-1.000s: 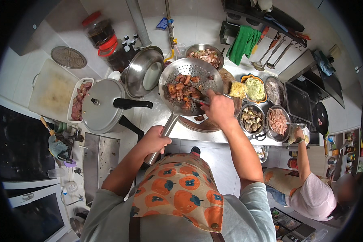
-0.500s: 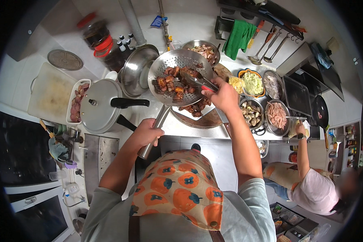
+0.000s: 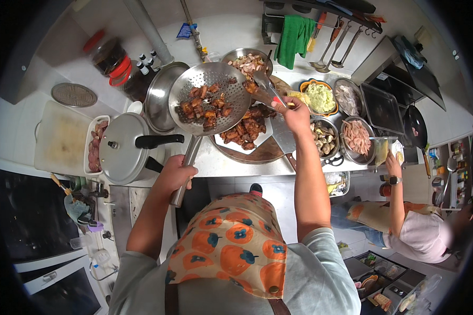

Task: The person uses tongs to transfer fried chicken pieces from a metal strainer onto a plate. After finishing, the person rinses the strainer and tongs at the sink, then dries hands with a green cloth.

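Far left of my feed: tray of raw meat (image 3: 94, 142), then the lidded pressure cooker (image 3: 118, 155), black handle pointing right. Behind, a wide steel bowl (image 3: 156, 100) leans on the far side of the tabletop (image 3: 207, 167).

Next, the left hand (image 3: 177, 173): fingers wrapped firmly around the handle of a perforated steel strainer (image 3: 227, 77), which I see held above the tabletop. Browned pieces (image 3: 201, 107) sit in its bowl, spread loosely, holes showing between them.

Just right and nearer, a larger heap of browned pieces (image 3: 245, 129) lies on a white, straight-edged plate or sheet; I cannot tell which. That rests on a round wooden board (image 3: 258, 155). I read this as partway: much already on the white surface, a smaller share left in the strainer.

Right hand (image 3: 294, 113): closed, pinching metal tongs (image 3: 264, 80). One browned piece at their tips, near the strainer's right rim; it looks gripped, though I can't be certain. Beneath that hand, a cleaver (image 3: 284, 140) lies at the board's right edge.

Farther right, bowls of shredded greens (image 3: 320, 98), shellfish (image 3: 323, 139) and pink strips (image 3: 356, 135); a co-worker's hand (image 3: 393, 166) beyond.
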The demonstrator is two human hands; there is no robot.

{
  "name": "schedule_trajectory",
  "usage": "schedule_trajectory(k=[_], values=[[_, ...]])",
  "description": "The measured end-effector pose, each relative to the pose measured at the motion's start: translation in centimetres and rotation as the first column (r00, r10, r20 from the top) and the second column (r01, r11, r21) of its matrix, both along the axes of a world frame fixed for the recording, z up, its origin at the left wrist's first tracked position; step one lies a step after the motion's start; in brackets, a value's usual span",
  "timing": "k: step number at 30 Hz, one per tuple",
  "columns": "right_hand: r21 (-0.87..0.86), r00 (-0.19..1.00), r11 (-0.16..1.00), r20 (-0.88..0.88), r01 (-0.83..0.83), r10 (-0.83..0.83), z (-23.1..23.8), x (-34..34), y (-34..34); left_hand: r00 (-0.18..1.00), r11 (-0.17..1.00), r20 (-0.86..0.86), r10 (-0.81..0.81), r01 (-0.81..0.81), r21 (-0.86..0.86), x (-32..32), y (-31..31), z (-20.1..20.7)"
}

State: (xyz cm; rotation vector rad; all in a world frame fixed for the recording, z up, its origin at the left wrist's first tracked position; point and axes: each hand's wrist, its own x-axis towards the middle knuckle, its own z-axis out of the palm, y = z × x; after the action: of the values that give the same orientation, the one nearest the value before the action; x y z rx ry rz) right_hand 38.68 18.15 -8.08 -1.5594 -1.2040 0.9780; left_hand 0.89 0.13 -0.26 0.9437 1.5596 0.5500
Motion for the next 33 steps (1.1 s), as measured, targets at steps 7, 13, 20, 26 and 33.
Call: schedule_trajectory(k=[7,13,20,26,33], values=[[-0.148,0.941,0.981,0.332,0.127,-0.072,-4.8,-1.1,-2.8,0.999,0.999,0.048,-0.013,0.012,0.038,-0.6,0.3,0.0],[-0.216,0.866,0.969,0.500,0.122,0.002,-4.6,-2.8,-3.7,0.998,0.998,0.062,-0.015,0.011,0.064,-0.7,0.6,-0.3],[-0.251,0.925,0.955,0.377,0.156,-0.052,-6.8,-1.3,-3.0,0.998,0.999,0.056,0.002,-0.005,0.040,-0.1,0.6,-0.2],[-0.193,0.978,0.967,0.158,0.169,-0.139,-9.8,0.8,-0.9,0.998,0.998,0.060,0.010,-0.013,0.064,-0.1,0.3,-0.1],[-0.107,0.986,0.990,0.147,0.091,-0.074,-8.9,2.2,-4.4,0.997,0.997,0.079,0.007,-0.013,0.072,-0.8,-0.2,-0.3]])
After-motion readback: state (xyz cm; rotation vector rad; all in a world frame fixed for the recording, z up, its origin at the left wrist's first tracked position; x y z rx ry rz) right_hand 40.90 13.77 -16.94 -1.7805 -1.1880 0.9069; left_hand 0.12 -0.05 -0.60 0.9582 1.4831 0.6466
